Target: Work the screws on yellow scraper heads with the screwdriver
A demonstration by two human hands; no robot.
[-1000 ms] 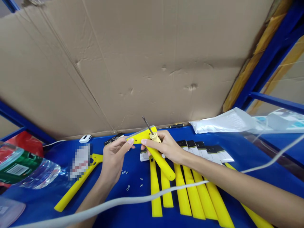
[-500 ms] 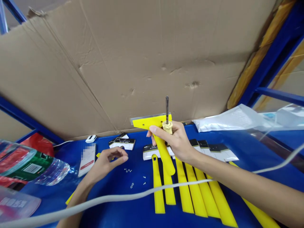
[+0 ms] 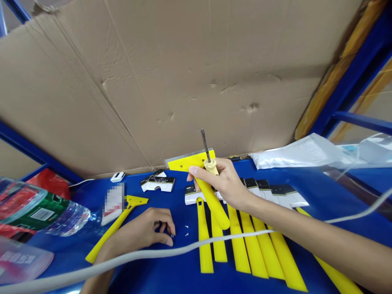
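My right hand (image 3: 228, 181) is closed round a yellow scraper (image 3: 214, 206) with a flat head and small holes. A clear strip lies along the head's upper edge. The same hand grips a screwdriver (image 3: 206, 145), its dark shaft pointing up past the scraper head and its pale handle partly hidden. Low over the blue table, my left hand (image 3: 153, 228) has curled fingers, with a tiny metal nut (image 3: 172, 235) at the fingertips. Two small screws (image 3: 186, 234) lie just right of it. Another yellow scraper (image 3: 112, 228) rests beyond my left forearm.
Several yellow scrapers (image 3: 240, 249) lie side by side, their heads under black-and-white card sleeves (image 3: 278, 194). More sleeves (image 3: 162, 183) sit at the back. A white cable (image 3: 147, 254) crosses the foreground. At left lies a plastic bottle (image 3: 45, 212); cardboard (image 3: 183, 81) stands behind.
My left hand has moved down and right onto the small nuts, its fingers curling, and uncovered the left scraper. My right hand has shifted slightly left, tilting the screwdriver leftward.
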